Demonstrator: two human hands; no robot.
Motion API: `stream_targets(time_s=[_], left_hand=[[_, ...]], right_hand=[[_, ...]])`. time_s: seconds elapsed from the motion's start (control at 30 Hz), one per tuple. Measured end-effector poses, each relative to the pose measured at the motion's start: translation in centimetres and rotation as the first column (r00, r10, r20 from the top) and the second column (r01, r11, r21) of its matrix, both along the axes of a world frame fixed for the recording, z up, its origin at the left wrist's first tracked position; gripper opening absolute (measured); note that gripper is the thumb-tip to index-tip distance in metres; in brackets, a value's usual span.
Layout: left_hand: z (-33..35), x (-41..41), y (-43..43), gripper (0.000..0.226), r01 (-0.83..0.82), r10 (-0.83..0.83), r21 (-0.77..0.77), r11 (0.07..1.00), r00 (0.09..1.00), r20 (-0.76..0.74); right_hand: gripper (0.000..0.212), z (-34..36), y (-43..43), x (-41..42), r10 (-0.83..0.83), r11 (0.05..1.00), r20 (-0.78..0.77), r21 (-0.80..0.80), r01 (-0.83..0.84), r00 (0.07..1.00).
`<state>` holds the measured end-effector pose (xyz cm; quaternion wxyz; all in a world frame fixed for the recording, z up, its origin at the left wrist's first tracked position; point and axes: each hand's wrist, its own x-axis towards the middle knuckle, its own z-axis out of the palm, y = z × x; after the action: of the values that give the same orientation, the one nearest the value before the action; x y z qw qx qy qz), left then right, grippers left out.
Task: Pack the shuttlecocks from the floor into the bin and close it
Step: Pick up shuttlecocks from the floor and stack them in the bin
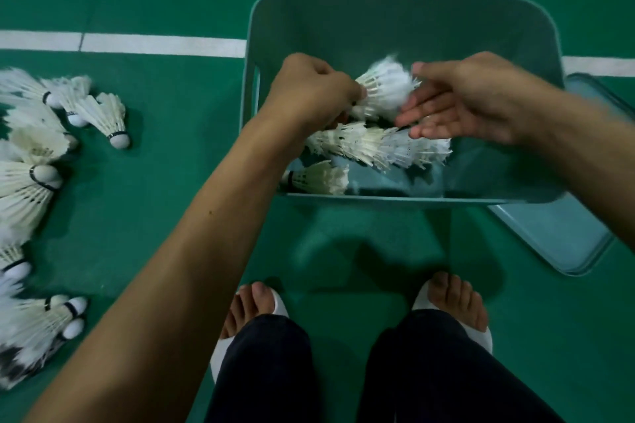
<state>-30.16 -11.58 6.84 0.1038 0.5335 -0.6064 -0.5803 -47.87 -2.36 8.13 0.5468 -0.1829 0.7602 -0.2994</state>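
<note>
Gripping a shuttlecock (385, 89) over the bin (378, 21): left hand (309, 93) curled round it, right hand (457, 103) slack-fingered.
Feathers blurred; floor pile (31, 189) cut off at left.

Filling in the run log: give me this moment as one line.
phase: packing | left hand: grips shuttlecock over bin | right hand: open beside it | floor shuttlecocks: many left | lid: off
</note>
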Motion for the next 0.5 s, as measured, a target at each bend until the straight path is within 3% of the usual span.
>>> stream_targets(time_s=[0.1,0.23,0.27,0.33,0.4,0.5], left_hand=[[-0.1,0.1,0.9,0.024,0.036,-0.027,0.187,0.982,0.998,-0.052],[-0.7,1.0,1.2,0.019,0.088,-0.077,0.211,0.974,0.995,-0.061],[-0.8,1.2,1.1,0.020,0.122,-0.113,0.198,0.973,0.992,-0.057],[-0.8,1.4,1.3,0.020,0.221,-0.220,0.150,0.964,0.975,-0.027],[-0.9,1.2,1.5,0.019,0.285,-0.288,0.118,0.951,0.958,0.010],[-1.5,0.8,1.6,0.017,0.335,-0.342,0.117,0.935,0.939,0.045]], right_hand=[[0.050,-0.3,1.1,0.6,-0.079,0.996,-0.006,-0.051,0.079,0.997],[0.058,0.3,2.0,0.7,-0.080,0.997,0.061,0.025,0.078,0.995],[0.062,0.3,2.2,0.8,-0.058,0.998,-0.019,0.018,0.058,0.998],[0.066,0.2,2.7,1.0,-0.005,0.998,-0.337,-0.068,-0.019,0.942],[0.059,0.5,2.7,1.5,0.046,0.981,-0.476,-0.145,-0.129,0.878],[0.034,0.9,1.8,1.6,0.226,0.965,-0.327,-0.050,-0.256,0.918]])
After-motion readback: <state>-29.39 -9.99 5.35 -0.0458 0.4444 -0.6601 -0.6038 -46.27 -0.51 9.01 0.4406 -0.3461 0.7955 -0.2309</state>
